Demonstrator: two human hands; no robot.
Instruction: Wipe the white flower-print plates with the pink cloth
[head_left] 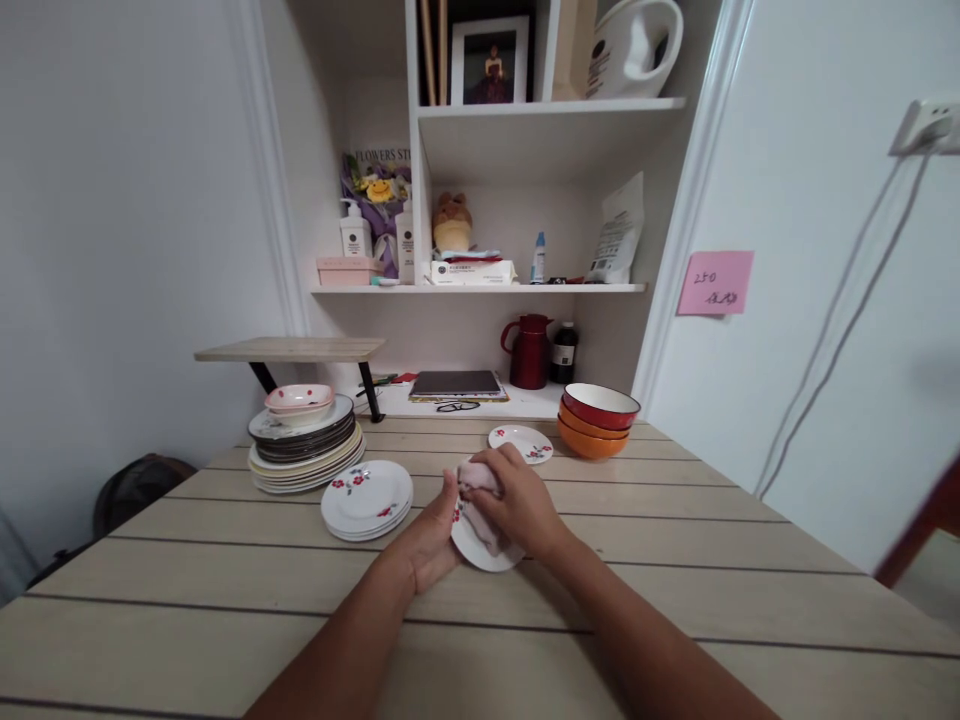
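A white plate with red flowers [486, 556] is held above or at the slatted table in front of me. My left hand [431, 540] grips its left edge, thumb up along the rim. In my right hand [521, 495] is a bunched pale pink cloth [480, 478], pressed against the plate's face. Part of the plate is hidden under the cloth and fingers. To the left lies a short stack of matching flowered plates [367, 498]. Another flowered plate [520, 444] lies flat just beyond my right hand.
A tall stack of plates [306, 468] topped by small bowls [299, 399] stands at left, near a small raised shelf [292, 349]. Red and orange bowls [598, 425] are nested at right. Behind are glasses [457, 407], a dark laptop-like slab [456, 383] and a red jug [530, 352].
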